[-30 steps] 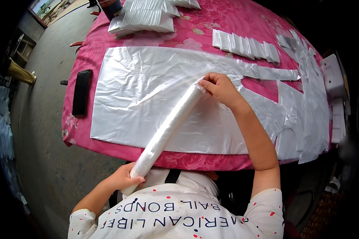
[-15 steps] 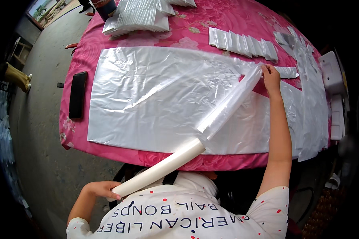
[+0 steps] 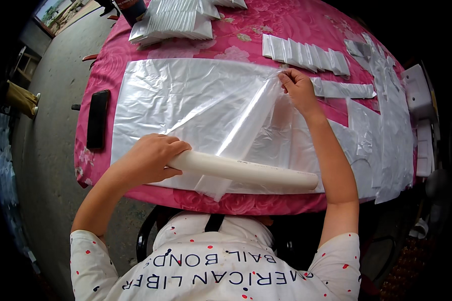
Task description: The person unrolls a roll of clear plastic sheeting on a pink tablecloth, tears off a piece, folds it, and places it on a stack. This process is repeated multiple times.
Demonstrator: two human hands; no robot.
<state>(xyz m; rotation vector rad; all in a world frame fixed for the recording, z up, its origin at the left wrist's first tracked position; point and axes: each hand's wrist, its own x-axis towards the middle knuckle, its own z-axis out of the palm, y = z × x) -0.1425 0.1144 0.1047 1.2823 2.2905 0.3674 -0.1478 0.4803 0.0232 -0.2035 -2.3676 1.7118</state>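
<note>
My left hand (image 3: pixel 153 158) is closed around one end of a white plastic tube (image 3: pixel 251 172), which lies slantwise over the near part of a stack of clear plastic sheets (image 3: pixel 155 100). The tube's free end points right, close to my right forearm. Farther up, my right hand (image 3: pixel 297 86) pinches the far corner of a lifted plastic sheet (image 3: pixel 248 113). That sheet hangs in a folded band from my fingers down beneath the tube, its near end reaching the table's front edge.
A pink flowered cloth (image 3: pixel 236 203) covers the table. On the left lies a black phone (image 3: pixel 98 119). Folded plastic packets (image 3: pixel 173 25) are piled at the far left, with a row of packets (image 3: pixel 306 55) at the far right. More loose sheets (image 3: pixel 391 125) hang over the right edge.
My left hand has swung the tube up from near my body onto the sheets. My right hand has drawn the sheet's corner leftward.
</note>
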